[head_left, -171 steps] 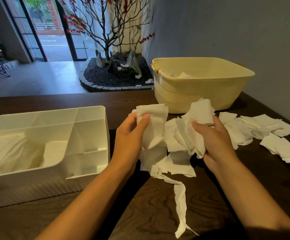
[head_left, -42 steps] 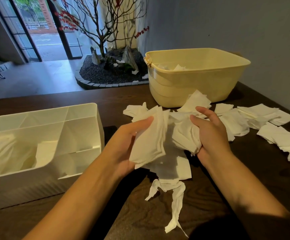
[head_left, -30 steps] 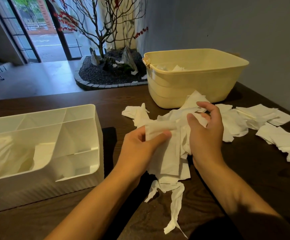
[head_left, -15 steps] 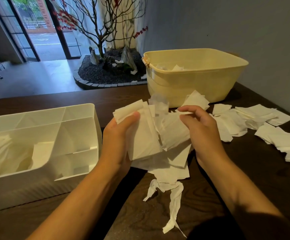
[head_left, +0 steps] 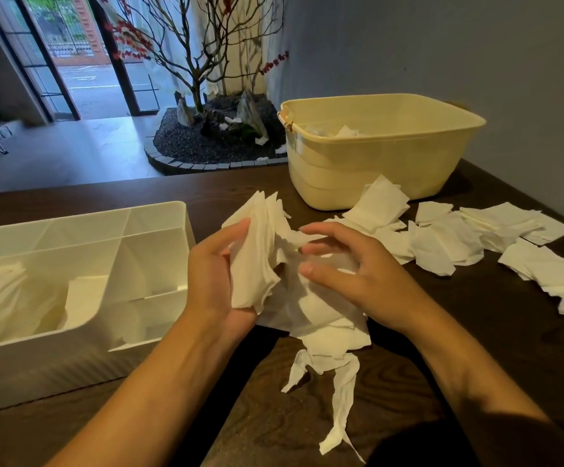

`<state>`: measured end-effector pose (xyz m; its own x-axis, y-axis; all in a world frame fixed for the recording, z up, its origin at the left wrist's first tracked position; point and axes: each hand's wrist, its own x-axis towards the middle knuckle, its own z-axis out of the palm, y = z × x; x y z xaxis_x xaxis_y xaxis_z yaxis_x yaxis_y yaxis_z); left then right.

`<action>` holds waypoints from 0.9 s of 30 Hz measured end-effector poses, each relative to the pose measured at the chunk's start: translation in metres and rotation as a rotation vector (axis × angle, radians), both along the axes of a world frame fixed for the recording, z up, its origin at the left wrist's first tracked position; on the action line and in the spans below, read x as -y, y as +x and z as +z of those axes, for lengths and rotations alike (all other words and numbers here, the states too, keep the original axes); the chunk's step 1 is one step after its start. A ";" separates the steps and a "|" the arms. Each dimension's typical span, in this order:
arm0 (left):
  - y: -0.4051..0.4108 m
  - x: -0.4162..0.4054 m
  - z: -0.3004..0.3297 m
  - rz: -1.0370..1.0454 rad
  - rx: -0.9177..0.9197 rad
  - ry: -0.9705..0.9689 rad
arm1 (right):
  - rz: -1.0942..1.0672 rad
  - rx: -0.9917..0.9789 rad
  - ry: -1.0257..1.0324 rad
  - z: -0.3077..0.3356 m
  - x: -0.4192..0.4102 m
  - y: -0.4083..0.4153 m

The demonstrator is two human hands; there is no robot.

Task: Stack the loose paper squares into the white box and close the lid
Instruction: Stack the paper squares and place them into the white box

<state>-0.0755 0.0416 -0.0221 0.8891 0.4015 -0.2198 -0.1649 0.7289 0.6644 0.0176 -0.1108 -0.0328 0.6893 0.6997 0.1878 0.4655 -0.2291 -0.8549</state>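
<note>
My left hand (head_left: 211, 281) grips an upright stack of white paper squares (head_left: 257, 251) between thumb and fingers, just right of the white box (head_left: 159, 210). My right hand (head_left: 354, 274) hovers beside the stack with its fingers spread and curled over the loose paper pile (head_left: 311, 311) on the dark table; its fingertips touch crumpled sheets, and I cannot tell whether they pinch one. The white box stands open at the left, with inner dividers and some paper in it. More paper squares (head_left: 449, 237) lie scattered to the right.
A cream plastic tub (head_left: 375, 173) with a few papers inside stands behind the pile. A torn twisted paper strip (head_left: 341, 399) trails toward the table's near edge. A grey wall runs along the right. Beyond the table's far edge lies a floor with a potted tree bed.
My left hand has turned the stack more upright and squared it. My right hand has let go of its bunch and lowered, fingers spread, over the pile on the table.
</note>
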 end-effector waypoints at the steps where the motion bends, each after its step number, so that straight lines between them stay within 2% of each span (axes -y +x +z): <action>1: -0.001 0.001 0.001 -0.014 0.008 -0.023 | 0.015 0.053 -0.033 0.001 0.000 -0.002; 4: 0.000 0.001 0.002 -0.054 0.047 -0.059 | 0.052 0.184 -0.189 0.000 -0.005 -0.007; 6: 0.000 0.001 0.001 -0.077 0.058 -0.043 | 0.039 0.157 -0.116 -0.007 -0.010 -0.010; 11: 0.000 -0.001 0.002 -0.147 0.117 -0.038 | -0.144 -0.080 0.215 -0.008 -0.014 -0.009; 15: 0.002 -0.001 0.001 -0.114 0.129 -0.040 | -0.243 -0.331 0.357 0.002 -0.009 0.001; 18: 0.003 -0.002 0.000 -0.068 0.047 0.020 | -0.219 -0.444 0.409 0.003 -0.003 0.008; 22: 0.004 -0.002 0.000 -0.098 0.027 0.039 | -0.120 -0.439 0.401 0.002 -0.001 0.008; 27: 0.003 -0.002 -0.001 -0.163 -0.051 0.124 | -0.119 -0.360 0.350 0.001 -0.002 0.001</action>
<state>-0.0728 0.0437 -0.0228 0.9334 0.2805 -0.2237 -0.0158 0.6551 0.7554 0.0188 -0.1087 -0.0320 0.8244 0.5503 0.1323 0.1152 0.0657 -0.9912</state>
